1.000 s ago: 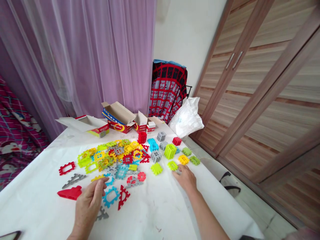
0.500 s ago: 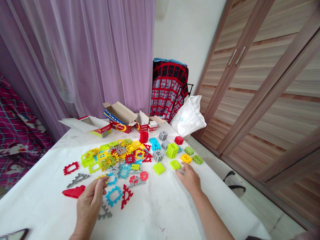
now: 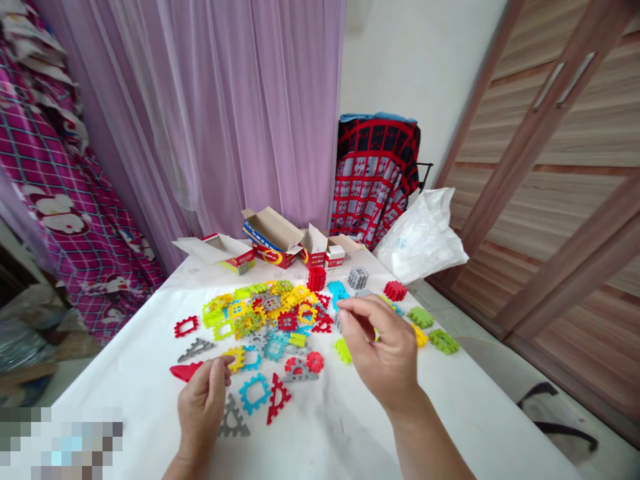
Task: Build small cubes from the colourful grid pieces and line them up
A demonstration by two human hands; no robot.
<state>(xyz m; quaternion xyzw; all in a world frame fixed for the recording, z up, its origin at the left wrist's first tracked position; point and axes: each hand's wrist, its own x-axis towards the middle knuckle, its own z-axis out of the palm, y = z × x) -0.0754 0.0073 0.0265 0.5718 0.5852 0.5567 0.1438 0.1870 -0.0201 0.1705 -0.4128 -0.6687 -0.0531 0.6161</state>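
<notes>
My left hand [image 3: 203, 393] hovers low over the table's left side, its fingers curled and the thumb lying against the index finger; whether anything is inside cannot be made out. A yellow notched plate [image 3: 235, 360] lies just beyond its fingertips, beside a blue frame piece [image 3: 256, 393] and a grey triangle piece [image 3: 234, 421]. My right hand [image 3: 383, 343] is raised over the right half, thumb and index tips near each other with a small gap and no piece visible between them. Behind it, partly covered, are a lime piece [image 3: 343, 350] and a yellow stack [image 3: 420, 335].
A mixed pile of notched plastic pieces [image 3: 270, 303] fills the middle of the white-covered table [image 3: 320, 447]. Red [image 3: 317, 279], grey [image 3: 358, 278] and green [image 3: 444, 341] stacks stand to the right. Opened boxes [image 3: 275, 243] line the back, near a white plastic bag [image 3: 420, 240].
My right hand has lifted and moved left, away from the lime and yellow stacks, its fingers drawn closer together. My left hand has drawn slightly left, uncovering the yellow plate. The view has turned left.
</notes>
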